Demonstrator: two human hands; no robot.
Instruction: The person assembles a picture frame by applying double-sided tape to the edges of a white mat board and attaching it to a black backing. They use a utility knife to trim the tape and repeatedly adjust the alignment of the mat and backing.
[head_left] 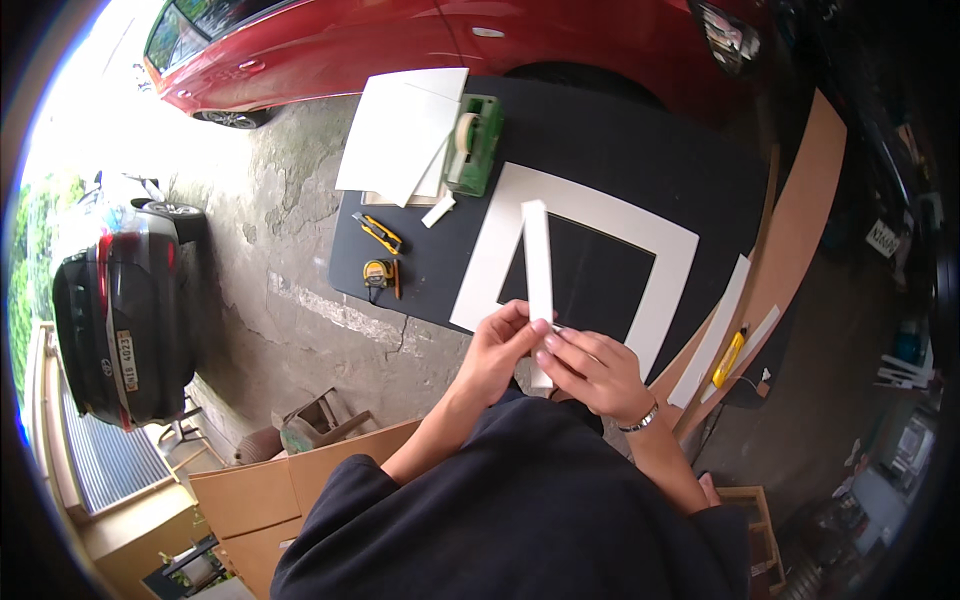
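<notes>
A narrow white strip (538,260), seemingly cardboard, stands up between my hands over the table's near edge. My left hand (497,350) is closed on its lower part, thumb pressed against it. Beside it, my right hand (600,375) has its fingers pinched together at the strip's edge. A thin greyish bit shows at those fingertips, too small to name. Beyond the hands, a white rectangular mat frame (672,270) with a cut-out window lies flat on the black table (590,125). The strip covers part of the frame's left side.
Left on the table are white sheets (400,130), a green tape dispenser (483,150), a yellow utility knife (380,233), a tape measure (378,272) and a small white offcut (438,210). At right, a yellow cutter (730,358) lies by long boards (790,230). A red car (350,50) stands behind.
</notes>
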